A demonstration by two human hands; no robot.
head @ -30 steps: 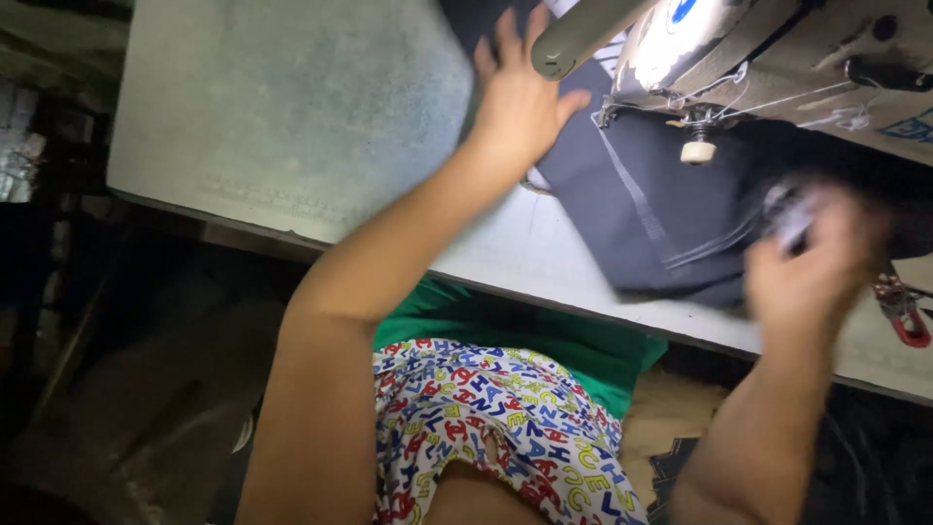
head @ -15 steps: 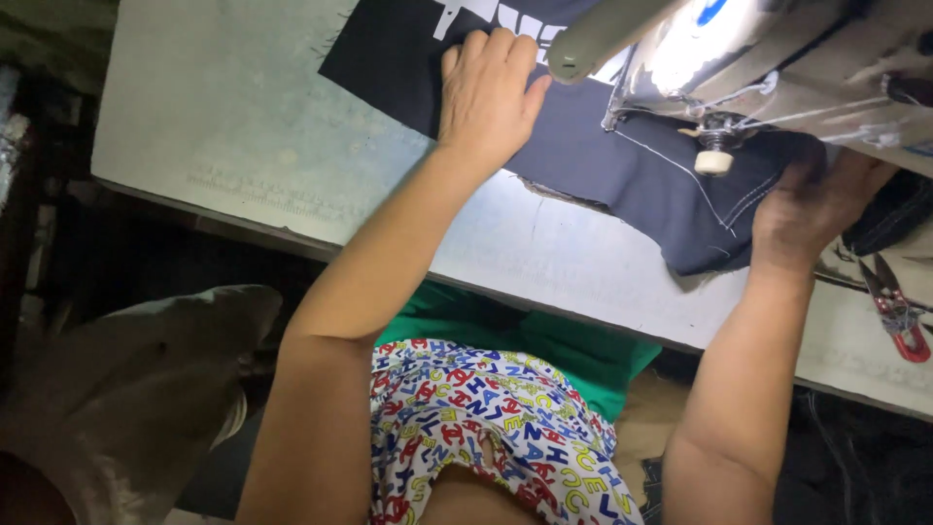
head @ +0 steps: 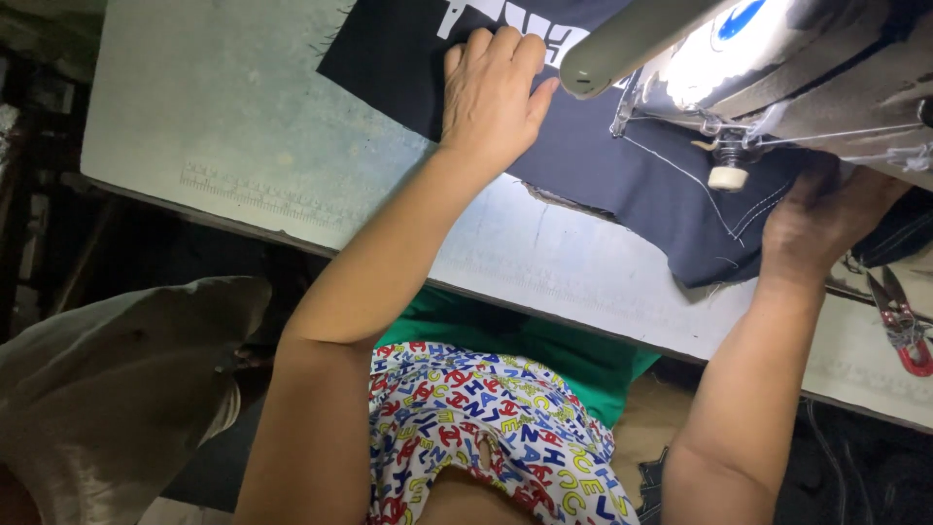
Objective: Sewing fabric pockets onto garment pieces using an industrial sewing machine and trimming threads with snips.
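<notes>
A dark navy garment point(head: 622, 165) with white printed lettering lies spread on the pale sewing table point(head: 243, 165), running under the head of a sewing machine point(head: 768, 49). My left hand point(head: 494, 92) rests flat on the cloth with fingers together, just left of the machine arm. My right hand point(head: 821, 219) sits at the right under the machine head, fingers curled into the cloth's edge beside white stitching lines. Its fingertips are hidden in shadow. A small white knob point(head: 727, 177) hangs from the machine above the cloth.
Red-handled thread snips point(head: 904, 326) lie on the table at the far right. The table's front edge point(head: 544, 311) runs across above my lap, where a colourful patterned garment point(head: 486, 428) shows. A beige cloth bundle point(head: 107, 389) sits lower left.
The navy garment has been pulled left and spread across the table. My left hand came down flat on it, and my right hand moved up under the machine head onto the cloth's edge.
</notes>
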